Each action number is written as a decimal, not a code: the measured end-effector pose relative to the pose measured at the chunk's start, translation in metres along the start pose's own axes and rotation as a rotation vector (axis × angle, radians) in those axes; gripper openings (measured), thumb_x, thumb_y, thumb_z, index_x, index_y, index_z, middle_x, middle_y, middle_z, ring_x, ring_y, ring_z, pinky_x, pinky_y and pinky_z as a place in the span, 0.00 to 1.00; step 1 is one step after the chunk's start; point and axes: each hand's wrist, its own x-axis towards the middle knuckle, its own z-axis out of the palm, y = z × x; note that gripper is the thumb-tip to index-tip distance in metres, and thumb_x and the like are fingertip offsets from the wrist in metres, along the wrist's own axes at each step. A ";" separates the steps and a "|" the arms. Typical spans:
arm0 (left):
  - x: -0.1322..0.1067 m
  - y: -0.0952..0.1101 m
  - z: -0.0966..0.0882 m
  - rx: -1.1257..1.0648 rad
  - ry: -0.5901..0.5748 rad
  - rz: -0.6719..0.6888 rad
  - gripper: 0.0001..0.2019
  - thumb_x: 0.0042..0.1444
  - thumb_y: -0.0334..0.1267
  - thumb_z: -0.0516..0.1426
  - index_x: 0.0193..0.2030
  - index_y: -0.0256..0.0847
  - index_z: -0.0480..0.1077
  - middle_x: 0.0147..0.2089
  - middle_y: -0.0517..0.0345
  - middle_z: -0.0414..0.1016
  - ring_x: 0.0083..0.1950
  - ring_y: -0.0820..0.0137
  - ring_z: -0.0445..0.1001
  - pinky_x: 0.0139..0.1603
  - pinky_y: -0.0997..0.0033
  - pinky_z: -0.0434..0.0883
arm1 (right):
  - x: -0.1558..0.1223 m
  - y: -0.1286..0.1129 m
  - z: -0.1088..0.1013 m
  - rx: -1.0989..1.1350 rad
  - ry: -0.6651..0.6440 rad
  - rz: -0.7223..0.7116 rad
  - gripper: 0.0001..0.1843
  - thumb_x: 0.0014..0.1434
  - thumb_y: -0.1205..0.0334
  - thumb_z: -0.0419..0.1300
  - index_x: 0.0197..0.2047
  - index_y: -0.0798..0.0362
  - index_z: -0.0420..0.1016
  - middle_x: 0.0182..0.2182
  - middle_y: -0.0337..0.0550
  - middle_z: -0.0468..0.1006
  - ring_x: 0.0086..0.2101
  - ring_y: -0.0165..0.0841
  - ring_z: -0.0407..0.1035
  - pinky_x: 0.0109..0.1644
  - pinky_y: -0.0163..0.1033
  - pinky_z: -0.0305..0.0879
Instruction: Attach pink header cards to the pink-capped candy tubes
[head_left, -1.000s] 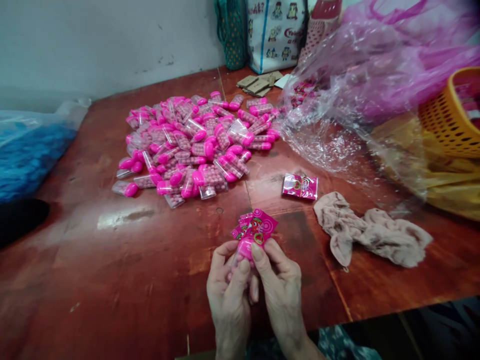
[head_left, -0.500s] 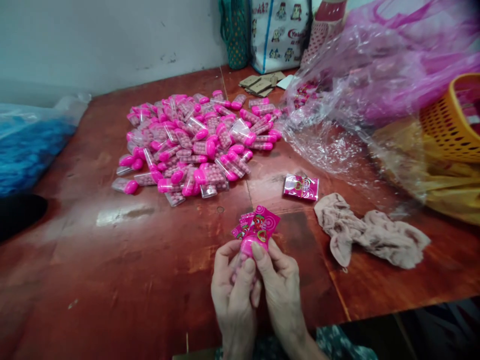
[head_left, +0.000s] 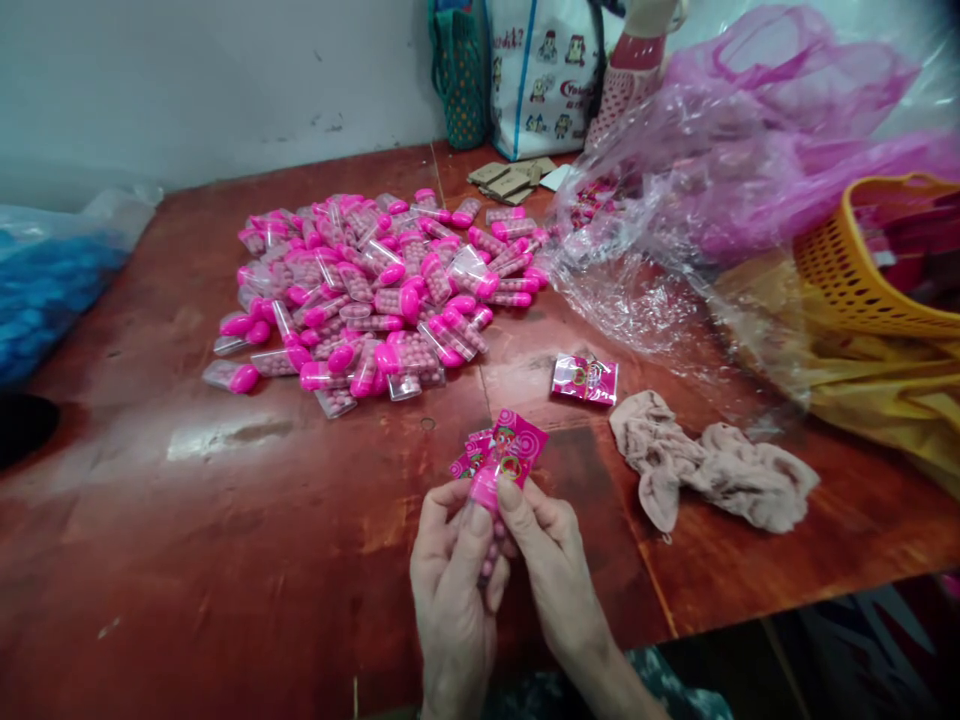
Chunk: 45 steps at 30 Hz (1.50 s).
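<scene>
My left hand (head_left: 450, 575) is closed round a small clear candy bottle (head_left: 496, 548) with a pink cap and pink round candies inside. My right hand (head_left: 551, 560) is closed too, its thumb pressed at the cap and its fingers behind a pink printed wrapper (head_left: 523, 446). More of these wrappers (head_left: 471, 455) fan out above my left fingers; how they are gripped is hidden. Beyond my hands lies a large heap of similar candy bottles (head_left: 360, 290). A stack of pink wrappers (head_left: 585, 379) rests on the table to the right.
A crumpled beige cloth (head_left: 709, 465) lies on the red-brown table (head_left: 247, 560). At the right are clear and pink plastic bags (head_left: 750, 150) and a yellow basket (head_left: 862, 270). Cardboard pieces (head_left: 510, 180) lie before a white printed bag (head_left: 544, 80). Blue items in plastic (head_left: 52, 290) are at left.
The view has shifted, so most things appear further left. My hands still hold the bottle and wrapper together; the bottle is tipped slightly differently and more of its candies show.
</scene>
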 end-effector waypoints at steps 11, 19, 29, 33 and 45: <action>0.000 -0.006 -0.001 -0.010 0.032 0.019 0.06 0.51 0.36 0.59 0.36 0.40 0.69 0.19 0.68 0.60 0.15 0.85 0.50 0.12 0.88 0.49 | -0.005 0.002 -0.002 0.025 0.005 0.048 0.13 0.57 0.55 0.57 0.31 0.56 0.73 0.21 0.35 0.68 0.19 0.23 0.61 0.22 0.27 0.60; -0.006 -0.012 -0.002 0.282 0.059 0.195 0.11 0.47 0.36 0.61 0.38 0.40 0.67 0.22 0.67 0.64 0.18 0.83 0.59 0.17 0.85 0.59 | 0.007 -0.011 -0.010 0.282 0.011 0.123 0.08 0.53 0.60 0.63 0.30 0.57 0.74 0.19 0.37 0.73 0.19 0.25 0.67 0.26 0.30 0.66; -0.014 -0.001 0.005 0.140 0.062 -0.003 0.15 0.45 0.38 0.62 0.39 0.42 0.64 0.23 0.63 0.70 0.20 0.80 0.64 0.22 0.84 0.61 | 0.001 -0.007 -0.011 0.194 0.028 0.262 0.12 0.47 0.58 0.66 0.27 0.58 0.72 0.18 0.36 0.71 0.18 0.26 0.65 0.23 0.31 0.64; -0.005 0.003 0.006 0.048 -0.002 -0.072 0.11 0.49 0.40 0.59 0.39 0.40 0.67 0.19 0.64 0.65 0.17 0.81 0.60 0.16 0.87 0.55 | 0.002 -0.015 -0.018 0.112 -0.040 0.223 0.12 0.48 0.56 0.65 0.26 0.58 0.74 0.15 0.36 0.72 0.17 0.27 0.66 0.22 0.31 0.64; -0.004 -0.011 0.005 0.112 0.309 0.180 0.08 0.51 0.41 0.58 0.33 0.40 0.68 0.20 0.67 0.64 0.19 0.82 0.57 0.20 0.86 0.59 | -0.004 0.002 0.004 -0.165 0.103 -0.039 0.13 0.58 0.56 0.55 0.35 0.54 0.77 0.29 0.39 0.69 0.30 0.29 0.65 0.32 0.31 0.63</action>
